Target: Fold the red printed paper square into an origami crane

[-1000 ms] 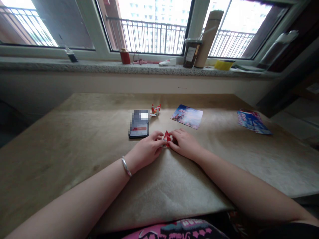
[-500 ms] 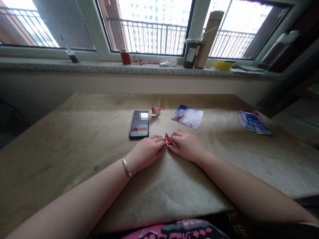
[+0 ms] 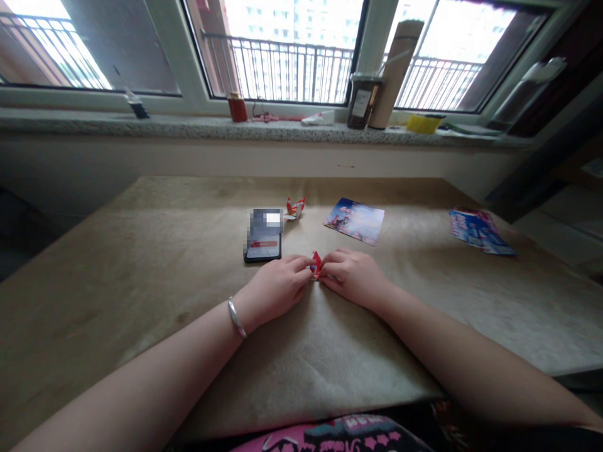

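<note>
Between my two hands, on the table, is a small folded piece of red paper (image 3: 316, 263), mostly covered by fingers. My left hand (image 3: 279, 284) is closed on its left side, fingertips pressed to the paper. From the right, my right hand (image 3: 354, 274) pinches the same paper between thumb and fingers. Just beyond my left hand lies a phone (image 3: 264, 246) with its screen lit and partly pixelated. A folded red and white paper figure (image 3: 295, 207) stands beside the phone's far right corner.
A few blue printed sheets (image 3: 357, 220) lie beyond my right hand, and more printed cards (image 3: 480, 231) rest at the table's right. The windowsill (image 3: 188, 127) behind holds a red jar (image 3: 237, 108), a dark container (image 3: 362, 102), a cardboard tube (image 3: 394, 75) and yellow tape (image 3: 423, 123).
My fingers have shifted slightly apart around the red paper, and more of its middle shows. The phone, the paper figure and the sheets have stayed in place.
</note>
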### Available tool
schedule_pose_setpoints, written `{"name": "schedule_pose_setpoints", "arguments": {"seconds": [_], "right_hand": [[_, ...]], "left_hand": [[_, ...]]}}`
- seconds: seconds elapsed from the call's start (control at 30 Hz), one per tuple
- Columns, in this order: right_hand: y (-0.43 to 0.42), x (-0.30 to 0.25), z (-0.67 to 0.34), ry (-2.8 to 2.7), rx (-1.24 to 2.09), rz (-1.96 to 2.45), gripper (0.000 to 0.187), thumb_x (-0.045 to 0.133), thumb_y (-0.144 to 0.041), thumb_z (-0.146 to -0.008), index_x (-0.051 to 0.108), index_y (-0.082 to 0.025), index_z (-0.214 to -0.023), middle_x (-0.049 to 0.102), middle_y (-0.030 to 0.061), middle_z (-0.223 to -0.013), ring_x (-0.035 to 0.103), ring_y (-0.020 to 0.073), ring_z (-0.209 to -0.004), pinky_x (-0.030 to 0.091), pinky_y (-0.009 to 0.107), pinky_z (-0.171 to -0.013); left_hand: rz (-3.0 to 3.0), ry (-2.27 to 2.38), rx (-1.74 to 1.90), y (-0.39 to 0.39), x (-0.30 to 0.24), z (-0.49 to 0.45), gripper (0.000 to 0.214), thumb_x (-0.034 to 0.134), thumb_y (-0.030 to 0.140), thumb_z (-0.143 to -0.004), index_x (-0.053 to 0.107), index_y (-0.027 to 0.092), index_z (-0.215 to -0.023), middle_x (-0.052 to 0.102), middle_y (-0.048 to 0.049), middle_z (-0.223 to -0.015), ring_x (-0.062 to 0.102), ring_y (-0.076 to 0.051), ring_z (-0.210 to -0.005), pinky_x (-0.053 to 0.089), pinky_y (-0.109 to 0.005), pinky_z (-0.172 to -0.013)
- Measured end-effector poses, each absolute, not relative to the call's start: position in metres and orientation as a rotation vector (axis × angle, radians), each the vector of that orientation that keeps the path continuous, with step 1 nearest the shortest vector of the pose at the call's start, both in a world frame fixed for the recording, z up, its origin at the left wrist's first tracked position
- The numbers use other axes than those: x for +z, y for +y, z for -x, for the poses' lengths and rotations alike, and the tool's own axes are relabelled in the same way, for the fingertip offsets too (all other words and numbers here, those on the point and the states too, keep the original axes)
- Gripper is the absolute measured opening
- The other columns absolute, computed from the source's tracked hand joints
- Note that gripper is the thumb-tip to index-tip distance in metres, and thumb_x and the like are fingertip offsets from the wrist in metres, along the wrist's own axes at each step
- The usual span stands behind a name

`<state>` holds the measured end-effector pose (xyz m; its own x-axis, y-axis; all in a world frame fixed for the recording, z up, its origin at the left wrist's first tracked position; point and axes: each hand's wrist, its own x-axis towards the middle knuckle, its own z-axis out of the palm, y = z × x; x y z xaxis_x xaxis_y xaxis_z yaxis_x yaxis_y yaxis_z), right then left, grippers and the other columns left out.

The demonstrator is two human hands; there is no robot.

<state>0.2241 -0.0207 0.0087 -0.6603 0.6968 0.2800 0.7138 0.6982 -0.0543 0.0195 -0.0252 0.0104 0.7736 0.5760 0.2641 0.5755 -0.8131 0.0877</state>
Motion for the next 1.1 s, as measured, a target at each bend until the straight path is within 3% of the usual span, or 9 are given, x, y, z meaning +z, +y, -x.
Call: {"name": "schedule_pose_setpoints", "arguments": {"seconds": [0.17,0.57,1.1], "right_hand": [[-0.023,0.012,-0.222,-2.677,-0.131,1.071,0.025,0.043,-0.030,-0.091,0.066,-0.022,-0.085,0.065,0.0048,-0.083,0.053,0.0160,-0.078,0.035,0.027,-0.065],[-0.026,0.014,-0.218,-2.748,-0.136,1.105,0.021,0.046,-0.020,-0.085,0.064,-0.021,-0.095,0.065,0.0047,-0.099,0.057,0.0168,-0.082,0.039,0.027,-0.068],[-0.005,-0.002,-0.236,-2.516,0.314,0.952,0.011,0.060,-0.021,-0.077,0.070,-0.024,-0.081,0.066,0.0021,-0.082,0.056,0.0148,-0.080,0.043,0.025,-0.074]], "left_hand": [[-2.965,0.973,0.370,-0.028,0.014,-0.021,0.021,0.048,0.011,-0.081,0.058,0.015,-0.098,0.064,-0.0099,-0.100,0.058,-0.021,-0.101,0.051,-0.037,-0.086],[-3.002,0.991,0.322,-0.030,0.016,-0.023,0.022,0.046,0.012,-0.084,0.058,0.014,-0.103,0.064,-0.0103,-0.102,0.059,-0.022,-0.101,0.051,-0.036,-0.086],[-2.959,0.972,0.378,-0.026,0.013,-0.021,0.025,0.048,0.012,-0.081,0.059,0.017,-0.103,0.062,-0.0079,-0.104,0.057,-0.020,-0.102,0.049,-0.035,-0.089]]}}
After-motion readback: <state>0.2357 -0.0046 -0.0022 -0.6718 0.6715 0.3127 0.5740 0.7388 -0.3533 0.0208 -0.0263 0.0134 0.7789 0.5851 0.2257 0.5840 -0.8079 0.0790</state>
